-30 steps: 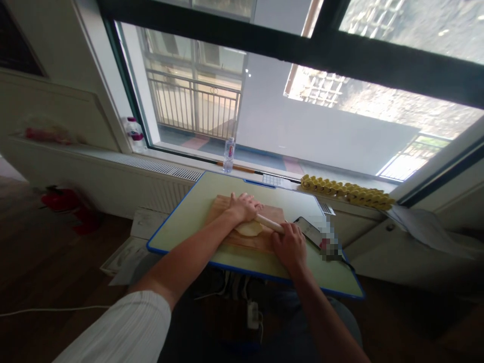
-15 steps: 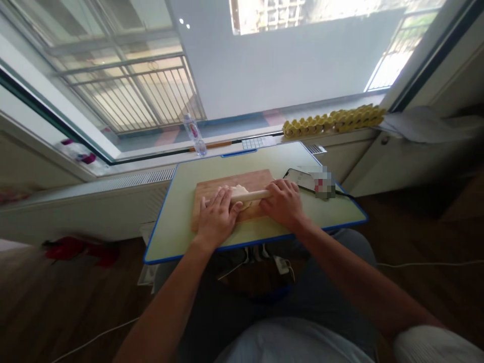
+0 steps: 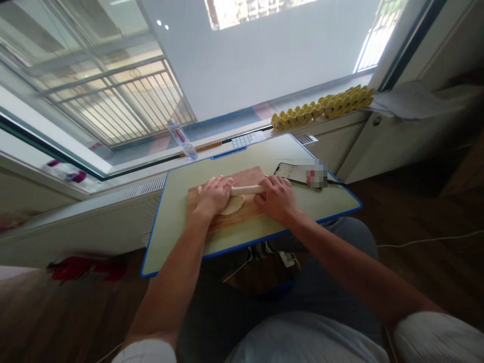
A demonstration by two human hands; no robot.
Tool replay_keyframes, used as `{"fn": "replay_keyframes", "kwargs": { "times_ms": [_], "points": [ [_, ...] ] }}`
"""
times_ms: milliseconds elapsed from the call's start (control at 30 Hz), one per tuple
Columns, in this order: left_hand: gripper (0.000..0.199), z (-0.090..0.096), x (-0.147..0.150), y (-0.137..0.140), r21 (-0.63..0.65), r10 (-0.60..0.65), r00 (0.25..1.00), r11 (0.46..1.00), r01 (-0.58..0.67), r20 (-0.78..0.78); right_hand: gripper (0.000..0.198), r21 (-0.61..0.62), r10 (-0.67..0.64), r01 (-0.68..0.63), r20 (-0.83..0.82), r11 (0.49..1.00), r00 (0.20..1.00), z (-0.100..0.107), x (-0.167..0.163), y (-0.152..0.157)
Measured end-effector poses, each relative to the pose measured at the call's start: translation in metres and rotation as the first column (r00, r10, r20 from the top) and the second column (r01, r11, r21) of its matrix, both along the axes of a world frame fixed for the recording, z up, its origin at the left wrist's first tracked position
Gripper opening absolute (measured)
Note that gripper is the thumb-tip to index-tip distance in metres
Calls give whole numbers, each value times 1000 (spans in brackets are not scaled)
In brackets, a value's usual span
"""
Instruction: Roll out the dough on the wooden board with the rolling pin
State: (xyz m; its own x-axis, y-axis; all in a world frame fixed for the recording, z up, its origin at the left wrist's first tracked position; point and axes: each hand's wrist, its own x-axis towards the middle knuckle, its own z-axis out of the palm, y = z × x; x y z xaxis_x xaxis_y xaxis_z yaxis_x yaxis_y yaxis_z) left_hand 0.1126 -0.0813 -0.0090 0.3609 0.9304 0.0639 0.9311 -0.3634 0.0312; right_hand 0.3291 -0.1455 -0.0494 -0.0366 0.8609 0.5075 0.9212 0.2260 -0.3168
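A pale rolling pin (image 3: 245,190) lies crosswise over a wooden cutting board (image 3: 247,176). My left hand (image 3: 215,192) is closed over the pin's left end, and my right hand (image 3: 277,195) grips its right end. On the near side of the pin, a flattened piece of dough (image 3: 232,205) rests on the board, partly covered by my left hand and wrist. Whether the dough reaches beneath the pin, I cannot tell.
The board stands on a small light-green table (image 3: 170,222) with blue edging. A phone (image 3: 293,173) with a cable lies right of the board. On the windowsill are a plastic bottle (image 3: 182,139) and yellow egg trays (image 3: 321,107).
The rolling pin and both hands have moved away from me across the board, leaving more dough uncovered on the near side. The left fingers have gone from flat to curled. The view has shifted.
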Motion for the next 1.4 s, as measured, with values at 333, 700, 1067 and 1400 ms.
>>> {"fn": "replay_keyframes", "kwargs": {
  "times_ms": [333,700,1067,1400],
  "points": [
    [62,-19,-5,-101,206,104,984,970,-132,142,24,22,23,-23,15,1000,1000,0,-1,-3],
    [49,6,3,27,-82,-30,999,996,31,16,21,-14,-15,15,19,1000,1000,3,-1,-1],
    [67,-20,-21,-88,199,40,978,977,-81,203,22,-18,9,-9,7,1000,1000,4,0,-2],
    [64,-24,-23,-17,141,25,966,988,-63,256,21,-33,-50,48,-46,998,998,1,-1,1]
  ]
}}
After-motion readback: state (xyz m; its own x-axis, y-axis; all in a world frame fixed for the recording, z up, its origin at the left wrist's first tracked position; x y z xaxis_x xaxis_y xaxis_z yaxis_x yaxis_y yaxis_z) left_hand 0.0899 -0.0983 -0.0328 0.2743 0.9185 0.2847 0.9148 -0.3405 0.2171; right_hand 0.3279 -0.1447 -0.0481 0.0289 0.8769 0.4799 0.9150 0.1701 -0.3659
